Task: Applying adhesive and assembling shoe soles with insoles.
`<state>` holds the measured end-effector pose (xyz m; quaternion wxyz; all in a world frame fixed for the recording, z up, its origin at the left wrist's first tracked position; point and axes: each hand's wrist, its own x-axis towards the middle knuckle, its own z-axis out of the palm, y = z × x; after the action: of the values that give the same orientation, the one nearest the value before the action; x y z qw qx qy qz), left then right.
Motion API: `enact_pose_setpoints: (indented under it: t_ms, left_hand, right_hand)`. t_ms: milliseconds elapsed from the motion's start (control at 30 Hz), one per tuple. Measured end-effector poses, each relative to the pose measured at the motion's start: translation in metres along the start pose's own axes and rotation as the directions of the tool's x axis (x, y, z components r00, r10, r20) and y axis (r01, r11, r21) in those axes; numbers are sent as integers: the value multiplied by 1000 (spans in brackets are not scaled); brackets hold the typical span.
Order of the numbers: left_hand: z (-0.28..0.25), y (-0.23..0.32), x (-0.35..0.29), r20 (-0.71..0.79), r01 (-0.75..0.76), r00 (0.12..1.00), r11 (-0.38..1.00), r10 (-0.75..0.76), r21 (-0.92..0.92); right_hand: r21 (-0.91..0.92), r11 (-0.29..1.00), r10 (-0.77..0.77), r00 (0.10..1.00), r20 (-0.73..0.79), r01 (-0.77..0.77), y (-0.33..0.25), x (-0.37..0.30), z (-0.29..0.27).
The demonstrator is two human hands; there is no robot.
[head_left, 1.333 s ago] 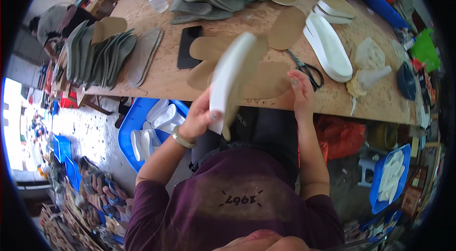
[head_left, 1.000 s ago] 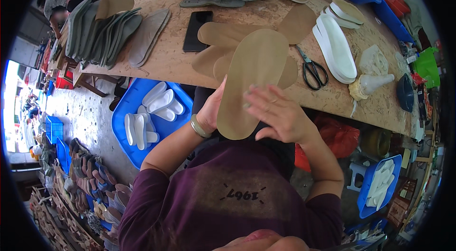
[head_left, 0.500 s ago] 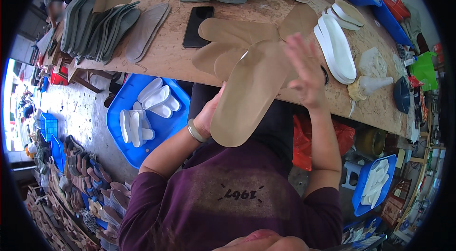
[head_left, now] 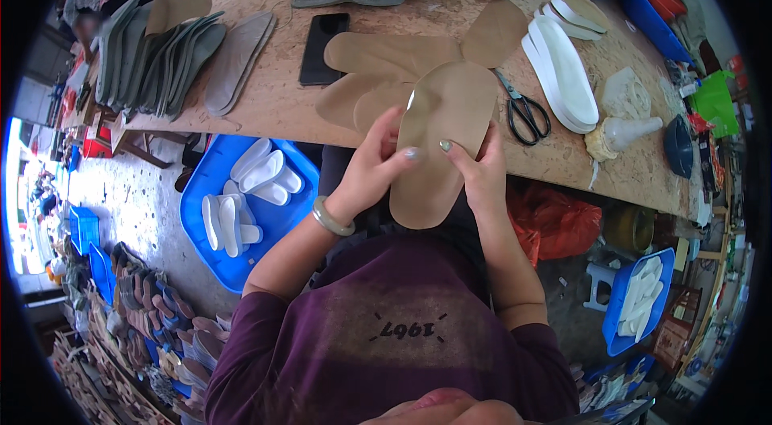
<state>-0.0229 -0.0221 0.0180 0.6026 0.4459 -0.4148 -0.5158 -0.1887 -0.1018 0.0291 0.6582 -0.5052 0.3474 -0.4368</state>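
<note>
head view: tan-faced shoe sole (head_left: 447, 107) held between left hand (head_left: 378, 165) and right hand (head_left: 482, 173), at the near edge of the wooden workbench (head_left: 277, 107).
each thumb presses on the tan face while the other fingers, partly hidden, pinch the sole from its sides; loose tan insoles (head_left: 394, 52) lie just beyond, black-handled scissors (head_left: 515, 95) to the right, white soles (head_left: 564, 78) farther right.

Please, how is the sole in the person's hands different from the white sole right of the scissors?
The held sole has a tan upper face; the white sole shows a white one. The held sole is gripped by the left hand and the right hand; the white sole lies untouched on the table. Both are long with rounded ends.
</note>
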Motion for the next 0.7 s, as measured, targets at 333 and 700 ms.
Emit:
enact_pose_setpoints:
  t_ms: [333, 700]
  left_hand:
    - [17, 11, 21, -235, -83, 927, 771, 292, 631]
    - [12, 15, 20, -270, -28, 932, 790, 242, 612]
  right_hand:
    - [-213, 967, -135, 991, 23, 137, 3, 3, 9]
    - [-219, 964, -143, 988, 57, 153, -1, 23, 1]
